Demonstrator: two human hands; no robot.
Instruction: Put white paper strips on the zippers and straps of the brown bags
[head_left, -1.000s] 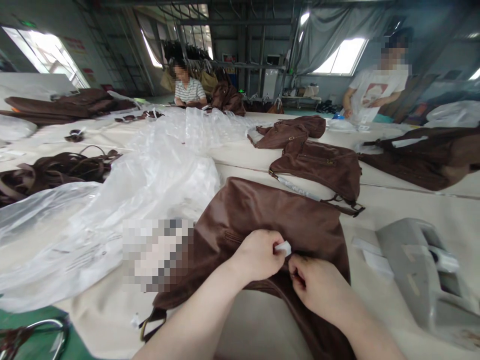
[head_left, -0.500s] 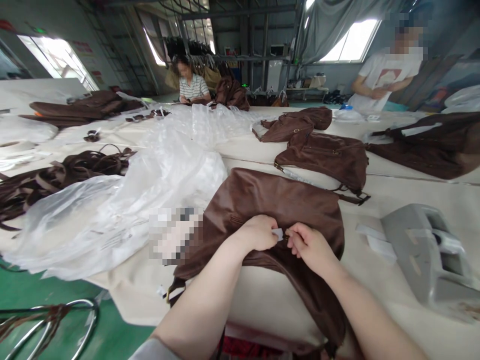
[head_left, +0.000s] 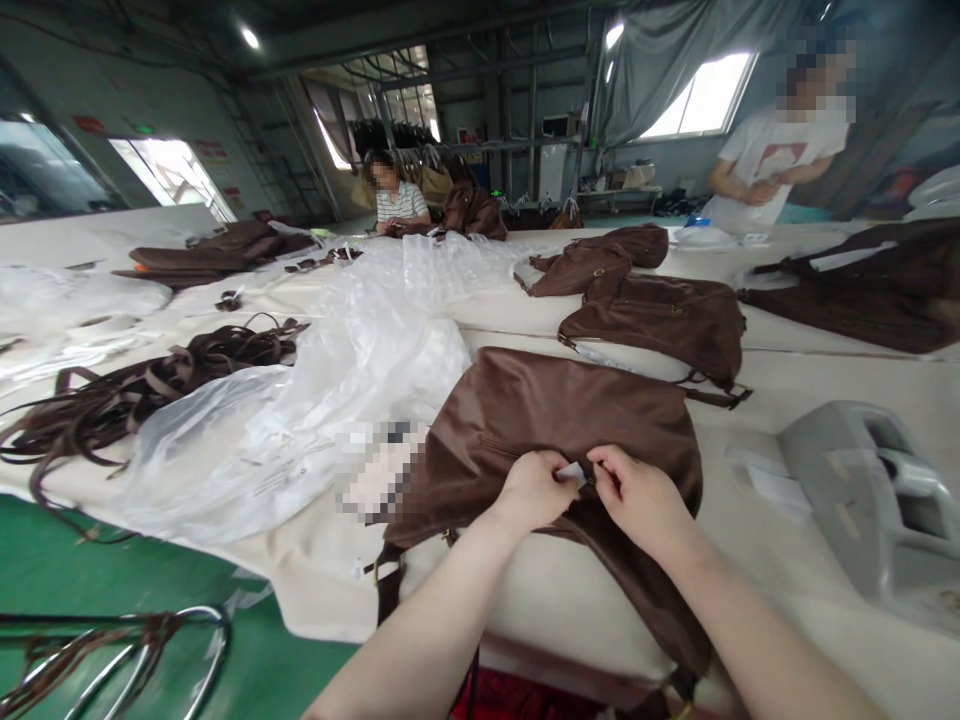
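Note:
A brown leather handbag (head_left: 555, 400) lies flat before me, its strap (head_left: 645, 580) hanging toward the table's front edge. My left hand (head_left: 536, 490) rests over the bag's lower middle, fingers closed on a small white tag (head_left: 573, 474). Close beside it, my right hand (head_left: 634, 490) pinches at the same spot, near the tag's right end. Some small dark piece seems to be between those fingertips, too hidden to name. A buckle with a gold-coloured ring (head_left: 377, 573) sits at the bag's left corner.
Clear plastic bags (head_left: 322, 400) and a heap of brown straps (head_left: 172, 380) lie left. A grey tape dispenser (head_left: 847, 480) stands right. More brown bags (head_left: 660, 320) lie behind. Two people are across the table (head_left: 847, 385); metal tubing (head_left: 217, 650) is at lower left.
The view has shifted, so everything sits slightly further right and mostly lower. Both hands stay at the same spot on the handbag, with the white tag still in the left fingers.

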